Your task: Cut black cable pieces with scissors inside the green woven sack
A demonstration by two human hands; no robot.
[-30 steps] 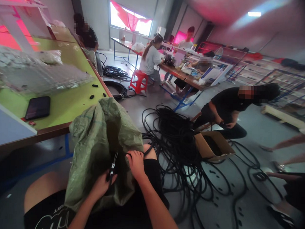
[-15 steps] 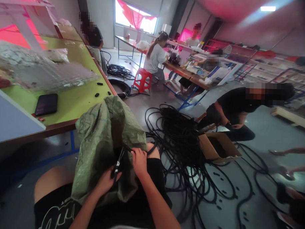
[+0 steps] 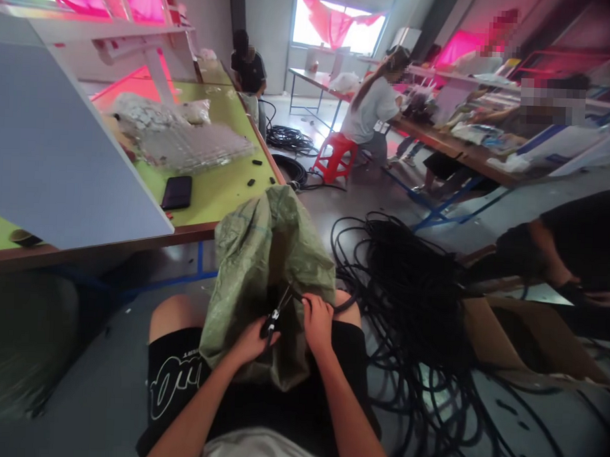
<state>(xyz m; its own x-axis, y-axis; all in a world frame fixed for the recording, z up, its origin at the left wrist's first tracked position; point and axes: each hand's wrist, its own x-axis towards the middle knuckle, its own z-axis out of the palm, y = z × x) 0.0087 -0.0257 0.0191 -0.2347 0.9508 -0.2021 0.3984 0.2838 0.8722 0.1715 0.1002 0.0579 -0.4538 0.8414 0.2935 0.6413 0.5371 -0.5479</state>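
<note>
My left hand (image 3: 252,340) is closed round the dark handles of a pair of scissors (image 3: 275,314), whose thin metal blades point up and away from me. Between my thumb and fingers, my right hand (image 3: 318,322) grips a black cable (image 3: 346,306); its end lies close to the blade tips. Both hands are over the mouth of a green woven sack (image 3: 239,253) spread across my lap. Folds and shadow hide what is inside it. Whether the blades touch the cable I cannot tell.
On the right floor lies a large tangle of black cable (image 3: 408,279), beside a cardboard box (image 3: 491,335) and a seated co-worker (image 3: 584,245). A green-topped table (image 3: 211,185) at left bears a phone (image 3: 177,192) and plastic bags (image 3: 188,144). Farther back is a red stool (image 3: 335,156).
My view has swung left, so the surroundings appear shifted to the right. Both hands keep their holds on the scissors and cable, almost unchanged relative to the sack.
</note>
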